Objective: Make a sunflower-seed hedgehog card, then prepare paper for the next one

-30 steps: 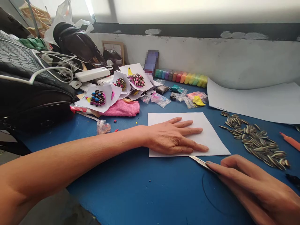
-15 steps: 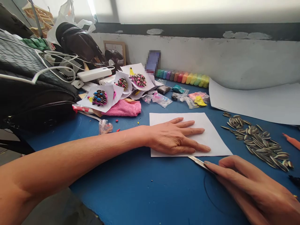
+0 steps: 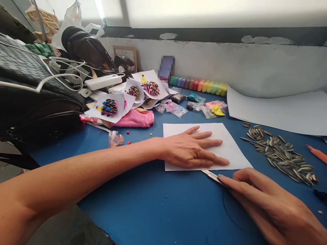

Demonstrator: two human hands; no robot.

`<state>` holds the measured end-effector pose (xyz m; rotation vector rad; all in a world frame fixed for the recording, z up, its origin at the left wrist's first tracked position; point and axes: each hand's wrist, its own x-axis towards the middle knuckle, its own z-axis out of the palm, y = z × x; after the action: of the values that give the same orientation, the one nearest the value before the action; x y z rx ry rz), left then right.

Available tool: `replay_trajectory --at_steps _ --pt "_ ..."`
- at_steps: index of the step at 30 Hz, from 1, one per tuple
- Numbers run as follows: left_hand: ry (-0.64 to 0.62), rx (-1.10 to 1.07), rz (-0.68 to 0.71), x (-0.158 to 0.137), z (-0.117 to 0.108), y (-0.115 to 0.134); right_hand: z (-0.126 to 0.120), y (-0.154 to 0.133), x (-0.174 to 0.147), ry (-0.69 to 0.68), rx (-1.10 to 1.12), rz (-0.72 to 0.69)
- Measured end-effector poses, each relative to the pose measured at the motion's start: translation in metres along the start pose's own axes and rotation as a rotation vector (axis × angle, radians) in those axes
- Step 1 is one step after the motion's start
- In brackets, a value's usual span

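My left hand [image 3: 191,149] lies flat with spread fingers on a sheet of white paper [image 3: 176,130] and presses it to the blue table. In my right hand [image 3: 268,200] is a slim metal utility knife [image 3: 214,176], gripped between thumb and fingers, its handle mostly hidden by them. The blade tip meets the paper's near edge, just below my left hand; whether it goes between two layers I cannot tell. Right of the paper lies a pile of striped sunflower seeds [image 3: 286,154].
Seed-and-clay pieces on paper [image 3: 109,107] and a pink cloth [image 3: 134,118] lie at left. Behind are clay packets [image 3: 176,108], a row of coloured clay [image 3: 199,85] and a phone [image 3: 166,68]. Large white sheets [image 3: 276,110] and an orange pencil-like object [image 3: 318,153] are at right.
My right hand and the knife have shifted slightly left along the paper's near edge. The left hand stays pressed on the paper.
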<state>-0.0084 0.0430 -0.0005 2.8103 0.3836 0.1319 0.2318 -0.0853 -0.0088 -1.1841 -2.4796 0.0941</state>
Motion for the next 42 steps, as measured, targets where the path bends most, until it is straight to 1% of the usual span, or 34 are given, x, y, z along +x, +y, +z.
replay_trajectory --at_steps 5,13,20,25,29,31,34,35,36,38,40,42 --pt "-0.004 0.026 0.018 0.0 -0.001 0.001 0.001 -0.001 0.001 -0.004 -0.012 0.0" --pt "0.016 0.015 0.015 0.0 -0.001 0.001 0.002 -0.005 0.005 -0.009 0.048 0.013" --pt "0.012 0.016 0.008 0.0 -0.001 0.001 0.003 -0.01 0.011 0.025 0.111 0.004" --pt "0.029 0.012 0.015 0.0 0.0 0.001 0.003 -0.011 0.008 0.04 0.076 -0.013" --pt "0.03 0.031 -0.066 0.003 0.001 0.004 0.002 -0.003 0.003 0.004 0.009 0.017" --pt "0.054 0.039 -0.107 0.006 0.001 0.007 0.001 0.002 -0.001 -0.03 -0.023 0.043" --pt "0.12 0.059 -0.101 0.009 -0.004 0.011 0.001 0.007 -0.007 -0.069 -0.042 0.068" --pt "0.125 0.068 -0.093 0.009 -0.007 0.013 0.0 0.007 -0.008 -0.069 -0.039 0.07" --pt "0.111 0.076 -0.084 0.007 -0.011 0.014 0.0 0.007 -0.009 -0.061 -0.032 0.072" --pt "0.043 0.07 -0.071 0.002 -0.02 0.014 -0.002 0.004 -0.009 -0.042 -0.016 0.071" --pt "-0.041 0.018 -0.072 -0.006 -0.027 0.011 -0.004 0.001 -0.008 -0.025 -0.012 0.066" --pt "-0.099 -0.069 -0.083 -0.013 -0.031 0.003 -0.005 -0.001 -0.006 -0.013 -0.015 0.07"
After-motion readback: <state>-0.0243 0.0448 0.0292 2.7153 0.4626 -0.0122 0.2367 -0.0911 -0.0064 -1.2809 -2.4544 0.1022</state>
